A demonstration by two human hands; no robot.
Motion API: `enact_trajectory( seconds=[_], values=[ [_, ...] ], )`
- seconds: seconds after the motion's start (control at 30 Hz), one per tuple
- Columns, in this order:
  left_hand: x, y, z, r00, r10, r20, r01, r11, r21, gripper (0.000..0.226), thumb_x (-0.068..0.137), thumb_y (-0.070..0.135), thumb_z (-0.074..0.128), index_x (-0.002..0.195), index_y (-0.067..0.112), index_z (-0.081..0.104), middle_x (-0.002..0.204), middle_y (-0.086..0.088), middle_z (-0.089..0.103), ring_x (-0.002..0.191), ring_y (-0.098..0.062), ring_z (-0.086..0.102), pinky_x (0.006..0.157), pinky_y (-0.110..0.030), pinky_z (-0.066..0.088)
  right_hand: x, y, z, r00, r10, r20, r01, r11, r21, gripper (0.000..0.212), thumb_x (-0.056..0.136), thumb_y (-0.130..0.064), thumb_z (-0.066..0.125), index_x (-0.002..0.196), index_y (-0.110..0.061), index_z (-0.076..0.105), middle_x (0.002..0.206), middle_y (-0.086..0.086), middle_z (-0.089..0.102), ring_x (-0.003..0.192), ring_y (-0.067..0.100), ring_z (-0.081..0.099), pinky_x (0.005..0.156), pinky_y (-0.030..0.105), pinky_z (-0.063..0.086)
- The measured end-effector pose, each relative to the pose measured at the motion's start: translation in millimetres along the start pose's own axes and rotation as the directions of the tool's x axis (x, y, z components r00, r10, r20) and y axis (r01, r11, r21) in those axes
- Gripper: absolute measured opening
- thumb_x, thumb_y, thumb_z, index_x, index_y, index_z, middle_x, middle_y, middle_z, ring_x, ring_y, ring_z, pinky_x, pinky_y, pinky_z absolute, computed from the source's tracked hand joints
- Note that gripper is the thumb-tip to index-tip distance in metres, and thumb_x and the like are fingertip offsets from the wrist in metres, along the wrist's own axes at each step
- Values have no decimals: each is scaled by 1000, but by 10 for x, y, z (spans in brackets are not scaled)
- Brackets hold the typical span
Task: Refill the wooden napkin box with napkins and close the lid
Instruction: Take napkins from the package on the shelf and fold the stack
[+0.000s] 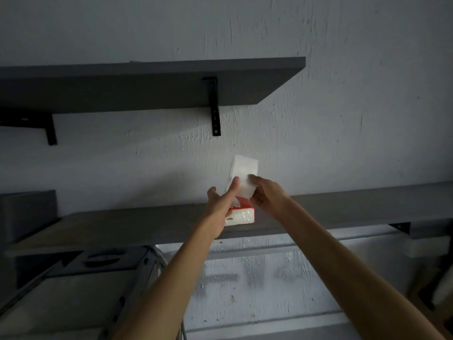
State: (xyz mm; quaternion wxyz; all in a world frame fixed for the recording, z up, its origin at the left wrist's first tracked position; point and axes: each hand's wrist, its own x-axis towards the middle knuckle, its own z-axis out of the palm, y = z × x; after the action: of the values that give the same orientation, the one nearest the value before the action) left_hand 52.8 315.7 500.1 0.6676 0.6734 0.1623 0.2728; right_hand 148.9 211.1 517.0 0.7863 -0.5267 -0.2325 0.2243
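White napkins (pixel 244 174) held upright in a stack, above a red and white napkin packet (pixel 241 215), both raised in front of a rough white wall (pixel 343 94). Lower end of the stack apparently inside the torn top of the packet, upper end standing clear above both hands. Packet gripped from the left side by the left hand (pixel 220 202), thumb laid up along the stack's left edge, fingers hidden behind the packet. Stack pinched on its right side by the right hand (pixel 263 193), thumb on the near face, fingers curled behind. Both forearms bare, reaching up and forward from the bottom of the view. Just behind the packet, a long grey lower shelf (pixel 122 229) fixed to the wall. Higher up and to the left, a second grey upper shelf (pixel 147 87) on black brackets (pixel 213 106). At far left, a grey box-like shape (pixel 27 214) on the lower shelf, too dim to identify. Below the shelf, blurred pale surfaces and a metal frame (pixel 152 263), indistinct. Wooden napkin box not made out anywhere in the dim view
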Motion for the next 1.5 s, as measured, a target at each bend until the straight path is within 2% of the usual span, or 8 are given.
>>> enact_trajectory(
  seconds=[0.1, 0.2, 0.47, 0.57, 0.73, 0.93, 1.13, 1.5],
  values=[
    [-228, -35, 186, 995, 74, 61, -48, 937, -346, 113, 55, 59, 76, 143, 8, 27, 123, -18, 61, 109, -29, 62, 81, -29, 48, -211, 114, -140, 993, -77, 86, 65, 989, 135, 38, 95, -26, 54, 121, 2, 58, 116, 21, 67, 108, 31, 66, 89, 35, 56],
    [-423, -131, 381, 978, 204, 49, -161, 883, -442, 77, 67, 45, 80, 128, 6, 53, 121, -17, 66, 113, -30, 61, 90, -33, 49, -465, 220, -280, 978, -135, 158, 98, 970, 220, 44, 97, -28, 51, 131, 0, 54, 132, 22, 60, 124, 32, 58, 108, 41, 44],
    [-1002, -223, 604, 906, 420, -59, -423, 903, -76, 44, 90, 13, 62, 130, 19, 44, 110, 9, 61, 103, -7, 60, 70, -12, 52, -1123, 242, -691, 914, -323, 243, 351, 933, -82, 54, 88, -13, 65, 138, -16, 45, 131, 11, 61, 122, 29, 58, 102, 43, 49],
    [-1224, -265, 531, 877, 478, 56, -481, 875, 57, 48, 91, 16, 62, 132, 27, 40, 114, 14, 58, 106, -3, 58, 78, -9, 51, -1363, 162, -946, 886, -377, 269, 435, 876, -206, 85, 82, -5, 70, 149, -29, 23, 141, 2, 50, 124, 19, 56, 92, 33, 55],
    [-1583, -552, 712, 834, 444, 328, -520, 832, 195, 40, 93, 19, 57, 120, 39, 35, 119, 21, 53, 112, 12, 51, 90, -7, 44, -1863, 314, -1360, 847, -396, 355, 525, 728, -441, 83, 82, 3, 69, 147, -25, 25, 134, -8, 55, 122, 5, 54, 94, 22, 49],
    [-1933, -960, 1437, 806, 335, 488, -472, 861, 190, 45, 93, 12, 58, 126, 29, 31, 123, 15, 47, 116, 8, 46, 95, -13, 45, -2384, 521, -2208, 891, -395, 224, 453, 753, -477, 94, 84, 1, 63, 154, -20, 4, 130, 18, 47, 125, 28, 50, 109, 47, 42],
    [-2175, -1602, 2691, 818, 232, 527, -352, 926, 137, 58, 89, 0, 61, 132, 20, 29, 125, 5, 47, 118, -8, 49, 99, -29, 48, -2883, 695, -3481, 957, -271, 102, 287, 844, -453, 91, 85, 11, 57, 153, -18, 4, 139, 9, 46, 132, 22, 47, 108, 38, 43],
    [-2978, -4372, 4366, 900, -254, 353, 100, 911, 401, 61, 75, -14, 60, 111, 33, 42, 107, -3, 58, 91, 9, 57, 84, -15, 45, -3518, 2578, -6019, 956, 142, -257, -280, 708, -648, 56, 72, -7, 78, 118, -24, 52, 110, -13, 67, 102, 10, 67, 85, 29, 55]
  ],
)
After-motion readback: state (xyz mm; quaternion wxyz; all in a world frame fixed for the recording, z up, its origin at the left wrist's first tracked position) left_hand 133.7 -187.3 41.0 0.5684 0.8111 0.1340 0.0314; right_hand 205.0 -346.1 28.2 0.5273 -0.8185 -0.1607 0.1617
